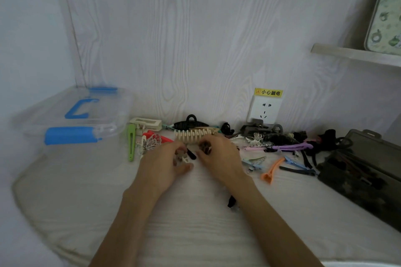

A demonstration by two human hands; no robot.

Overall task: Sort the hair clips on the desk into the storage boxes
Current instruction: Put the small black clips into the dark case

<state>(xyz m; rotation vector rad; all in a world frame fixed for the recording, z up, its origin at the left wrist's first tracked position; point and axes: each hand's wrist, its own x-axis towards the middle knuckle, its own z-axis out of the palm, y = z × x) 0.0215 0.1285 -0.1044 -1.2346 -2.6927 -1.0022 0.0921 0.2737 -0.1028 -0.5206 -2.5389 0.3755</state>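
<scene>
Both hands meet at the centre of the frame, over the white desk (195, 223); the left hand (167, 165) has its fingers curled round a small pale clip (181, 158) — its exact shape is blurred — while the right hand (219, 156) pinches a small brown mottled claw clip (205, 147) between thumb and fingertips; the two hands sit just beside each other, almost touching. Directly above them lies a large cream claw clip (195, 135) with long teeth, and behind it, against the wall, a black claw clip (191, 123). To the left of the hands a green snap clip (131, 142) lies lengthwise, with a red clip (161, 137) and a white wire butterfly clip (152, 143) between it and the left hand. To the right the heap spreads on — a purple alligator clip (290, 147), an orange one (271, 171), pale blue ones (253, 165) and several black pieces. A clear storage box (71, 115) with blue latches stands at the left of the frame, lid shut; a dark smoky storage box (364, 171) stands open at the right edge, with dark items inside. A wall socket (263, 110) under a yellow warning label sits right of centre.
</scene>
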